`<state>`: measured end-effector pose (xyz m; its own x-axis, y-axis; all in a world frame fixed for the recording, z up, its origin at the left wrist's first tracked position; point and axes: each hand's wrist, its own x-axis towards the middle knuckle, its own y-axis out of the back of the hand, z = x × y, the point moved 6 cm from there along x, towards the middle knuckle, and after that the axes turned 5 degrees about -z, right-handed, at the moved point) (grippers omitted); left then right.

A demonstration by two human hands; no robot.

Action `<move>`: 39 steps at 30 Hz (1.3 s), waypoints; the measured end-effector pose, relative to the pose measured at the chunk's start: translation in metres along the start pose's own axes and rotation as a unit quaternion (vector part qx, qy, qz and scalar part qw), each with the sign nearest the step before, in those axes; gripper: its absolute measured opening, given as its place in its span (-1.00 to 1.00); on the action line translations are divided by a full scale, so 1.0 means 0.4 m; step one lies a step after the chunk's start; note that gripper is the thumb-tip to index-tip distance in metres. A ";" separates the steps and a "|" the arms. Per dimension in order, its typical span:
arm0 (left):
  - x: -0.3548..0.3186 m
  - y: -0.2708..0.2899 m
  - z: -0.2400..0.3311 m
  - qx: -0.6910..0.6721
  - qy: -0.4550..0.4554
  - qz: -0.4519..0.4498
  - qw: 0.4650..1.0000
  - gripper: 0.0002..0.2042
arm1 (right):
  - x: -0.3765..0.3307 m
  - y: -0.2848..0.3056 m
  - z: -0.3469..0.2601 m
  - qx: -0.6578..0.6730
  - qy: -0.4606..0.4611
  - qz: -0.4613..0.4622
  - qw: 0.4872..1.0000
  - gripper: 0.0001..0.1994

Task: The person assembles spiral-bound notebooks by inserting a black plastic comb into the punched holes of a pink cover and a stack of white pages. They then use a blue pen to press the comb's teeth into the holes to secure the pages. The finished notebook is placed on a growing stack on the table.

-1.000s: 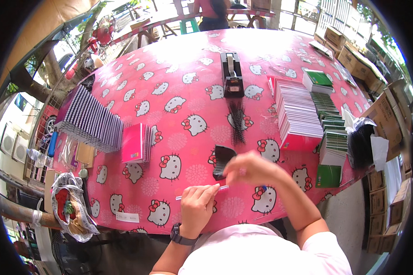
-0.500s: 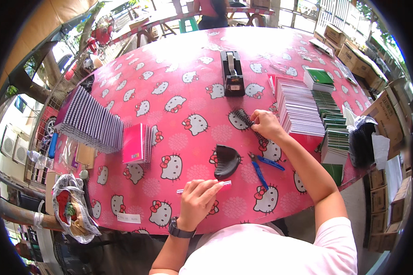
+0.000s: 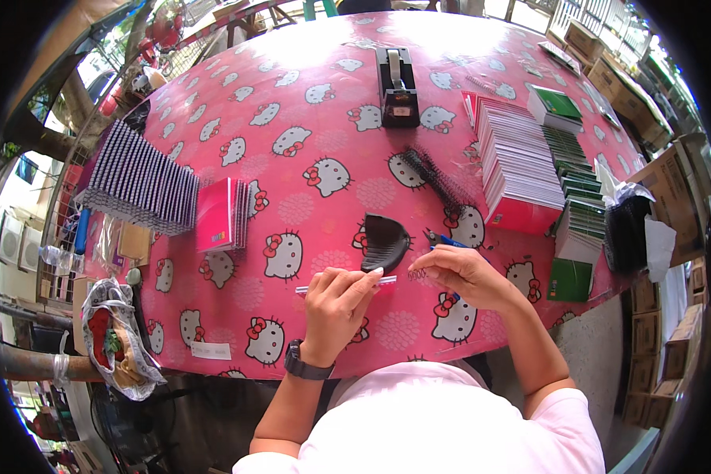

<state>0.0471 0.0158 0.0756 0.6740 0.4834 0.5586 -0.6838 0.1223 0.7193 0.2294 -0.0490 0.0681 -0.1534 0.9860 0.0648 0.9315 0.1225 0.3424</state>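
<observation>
My left hand (image 3: 333, 306) is closed over a thin pink-and-white notebook (image 3: 385, 280), seen edge-on at the table's near side; most of it is under my fingers. Just right of it, my right hand (image 3: 472, 276) pinches a short dark wire spiral (image 3: 419, 274) near the notebook's end. Beyond the notebook lies a black, curved, ridged piece (image 3: 385, 242). Blue-handled pliers (image 3: 444, 240) lie partly hidden behind my right hand. A pile of loose black spirals (image 3: 433, 180) rests farther away.
Spiral-bound notebooks (image 3: 138, 182) stand in a long row at left, with pink notebooks (image 3: 223, 215) beside them. Pink-covered stacks (image 3: 521, 162) and green-covered ones (image 3: 578, 213) fill the right. A black tape dispenser (image 3: 397, 87) stands at the back. A plastic-lined basket (image 3: 117, 340) hangs at the left edge.
My right hand has moved from the pile of spirals toward me, bringing one spiral beside the notebook. My left hand keeps its hold. The view has tilted down slightly.
</observation>
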 end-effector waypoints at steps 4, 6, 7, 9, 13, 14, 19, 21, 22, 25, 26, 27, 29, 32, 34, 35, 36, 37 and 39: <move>0.006 -0.001 0.000 -0.006 0.004 -0.002 1.000 -0.77 | 0.009 -0.011 -0.003 -0.049 0.028 0.047 0.997 -0.83; 0.006 -0.001 0.000 -0.006 0.004 0.000 1.000 -0.77 | 0.018 -0.022 -0.003 -0.054 0.052 0.071 0.995 -0.84; 0.007 -0.001 -0.001 -0.006 0.005 0.001 1.000 -0.77 | 0.021 -0.024 -0.003 -0.057 0.064 0.083 0.993 -0.84; 0.007 0.000 0.000 -0.011 0.006 0.000 1.000 -0.78 | 0.026 -0.024 0.002 -0.066 0.061 0.099 0.991 -0.83; 0.002 0.000 -0.005 -0.014 0.010 0.005 1.000 -0.78 | 0.036 -0.030 -0.018 -0.152 0.105 0.085 0.979 -0.83; 0.003 -0.001 -0.005 -0.014 0.011 0.005 1.000 -0.78 | 0.039 -0.029 -0.017 -0.153 0.106 0.075 0.980 -0.82; 0.005 0.000 -0.003 -0.013 0.019 0.001 1.000 -0.78 | 0.043 -0.028 -0.008 -0.046 0.096 0.037 0.994 -0.78; 0.004 0.001 -0.002 -0.015 0.020 0.001 1.000 -0.78 | 0.043 -0.025 0.000 -0.037 0.083 0.026 0.995 -0.77; 0.003 0.001 -0.002 -0.016 0.021 0.000 1.000 -0.78 | 0.042 -0.024 0.003 -0.033 0.077 0.021 0.996 -0.76; 0.002 -0.001 -0.002 -0.007 0.032 0.001 0.999 -0.79 | 0.036 -0.028 -0.015 -0.103 0.124 0.008 0.987 -0.78; 0.003 -0.001 -0.001 -0.009 0.033 0.000 0.999 -0.80 | 0.036 -0.030 -0.011 -0.090 0.121 -0.002 0.989 -0.78; 0.005 -0.001 -0.001 -0.010 0.034 0.000 0.999 -0.80 | 0.036 -0.032 -0.005 -0.077 0.118 -0.011 0.990 -0.77; 0.007 -0.001 0.000 -0.010 0.038 -0.003 0.999 -0.81 | 0.038 -0.030 0.002 -0.049 0.101 -0.025 0.993 -0.77; 0.005 -0.004 0.001 -0.005 0.045 -0.008 0.999 -0.81 | 0.044 -0.021 -0.004 -0.048 0.080 -0.035 0.995 -0.77; 0.005 -0.005 -0.002 -0.005 0.047 -0.009 0.999 -0.81 | 0.049 -0.021 -0.028 -0.104 0.095 -0.039 0.989 -0.77; 0.006 -0.005 -0.001 -0.008 0.046 -0.011 0.999 -0.81 | 0.051 -0.022 -0.027 -0.110 0.104 -0.045 0.987 -0.77; 0.007 -0.004 0.000 -0.010 0.046 -0.013 0.999 -0.80 | 0.053 -0.024 -0.021 -0.116 0.113 -0.051 0.986 -0.77; 0.008 -0.004 0.001 -0.013 0.045 -0.015 0.999 -0.80 | 0.054 -0.027 -0.016 -0.121 0.122 -0.057 0.984 -0.76; 0.006 -0.005 0.000 -0.016 0.040 -0.018 0.999 -0.80 | 0.055 -0.038 0.007 -0.121 0.099 -0.082 0.984 -0.74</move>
<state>0.0502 0.0166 0.0755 0.6744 0.5460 0.4970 -0.6692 0.1676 0.7239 0.2129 -0.0289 0.0617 -0.3790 0.9108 0.1637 0.7867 0.2239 0.5753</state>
